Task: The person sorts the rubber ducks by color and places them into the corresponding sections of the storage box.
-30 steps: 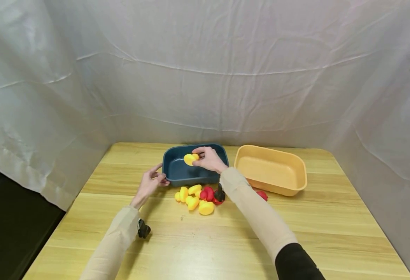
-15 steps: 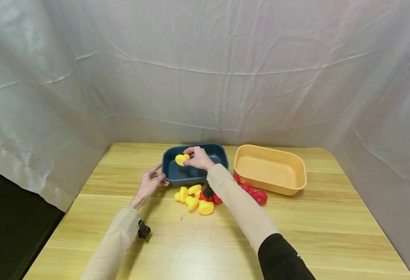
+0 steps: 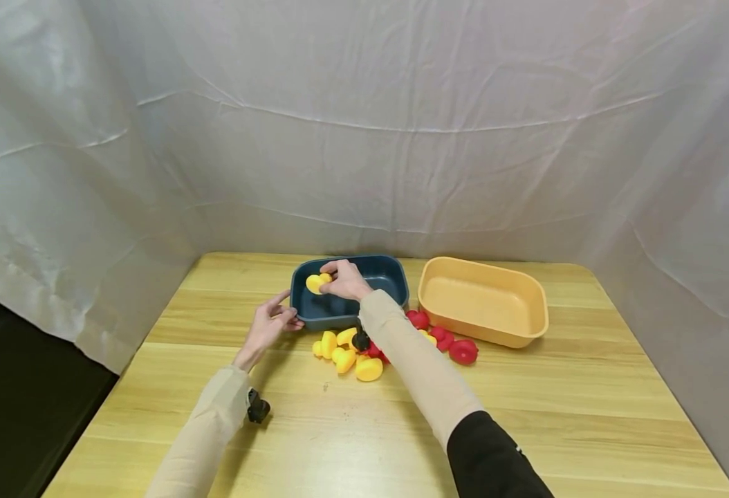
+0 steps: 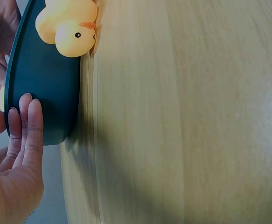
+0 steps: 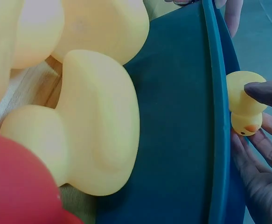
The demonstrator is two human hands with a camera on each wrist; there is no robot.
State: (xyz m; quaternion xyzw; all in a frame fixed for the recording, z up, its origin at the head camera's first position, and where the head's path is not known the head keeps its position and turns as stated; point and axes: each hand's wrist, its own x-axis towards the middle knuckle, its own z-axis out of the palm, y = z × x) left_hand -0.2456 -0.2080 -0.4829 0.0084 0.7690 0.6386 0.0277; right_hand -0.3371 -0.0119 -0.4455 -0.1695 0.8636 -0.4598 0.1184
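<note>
My right hand (image 3: 347,282) pinches a duck (image 3: 315,284) over the blue bin (image 3: 333,323) that my left hand (image 3: 268,328) grips, so this looks like placing, which should call for lowering, then loosening that pinch.

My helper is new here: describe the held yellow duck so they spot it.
On the wooden table, find the dark blue tray, left of the orange tray. The right hand there pinches the yellow duck, the only duck held.

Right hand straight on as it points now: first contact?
Right hand, holding a yellow duck, probably meets the far-left wall of the blue tub; depth is unclear, it may pass above.
</note>
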